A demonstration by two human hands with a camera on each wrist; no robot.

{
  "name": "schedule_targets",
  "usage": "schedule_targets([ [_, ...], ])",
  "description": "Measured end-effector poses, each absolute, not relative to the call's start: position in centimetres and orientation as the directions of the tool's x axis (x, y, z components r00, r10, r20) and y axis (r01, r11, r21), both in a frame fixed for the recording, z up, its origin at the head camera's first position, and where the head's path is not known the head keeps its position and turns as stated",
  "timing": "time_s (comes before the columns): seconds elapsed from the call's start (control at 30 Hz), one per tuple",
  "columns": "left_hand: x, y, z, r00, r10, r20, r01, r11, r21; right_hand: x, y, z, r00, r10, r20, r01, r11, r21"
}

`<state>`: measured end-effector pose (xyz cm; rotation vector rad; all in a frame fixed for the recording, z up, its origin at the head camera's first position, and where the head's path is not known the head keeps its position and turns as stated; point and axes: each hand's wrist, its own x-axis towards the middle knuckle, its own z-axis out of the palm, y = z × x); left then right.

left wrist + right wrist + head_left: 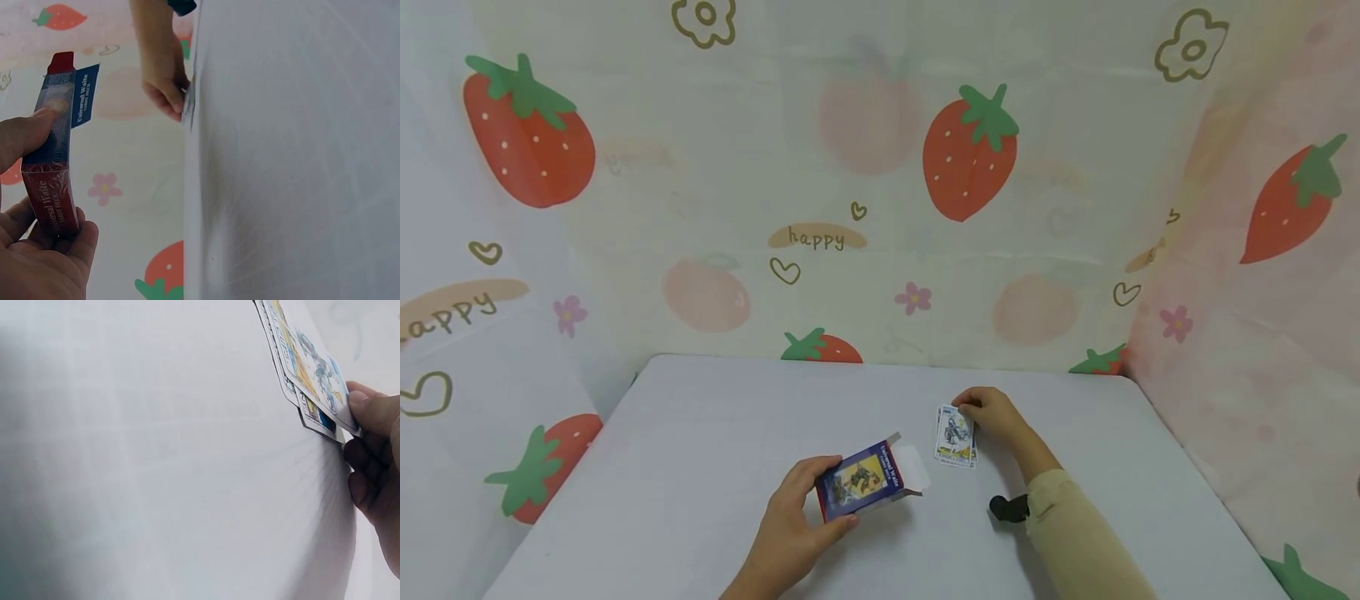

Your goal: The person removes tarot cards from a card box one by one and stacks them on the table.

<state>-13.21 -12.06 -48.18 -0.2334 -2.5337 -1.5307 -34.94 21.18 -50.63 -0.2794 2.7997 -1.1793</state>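
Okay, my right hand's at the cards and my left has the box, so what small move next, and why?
Probably line up the top card with the cards beneath: your right hand pinches its corner, and their edges stick out unevenly. Your left hand is occupied with the box.

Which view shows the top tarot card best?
The head view: the top tarot card shows nearly whole, face up, with the right hand covering only a corner. The right wrist view is closer but slanted and cut off; the left wrist view gives only a thin, edge-on strip.
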Motion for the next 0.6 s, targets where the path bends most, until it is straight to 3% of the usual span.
schedule_targets([
  [0.6,-13.15,-12.0,-47.79,-0.977,0.044,0.207,0.203,0.471,0.859,-35.26,20.85,-51.09,-0.981,-0.19,-0.036,-0.117,0.731,-0.673],
])
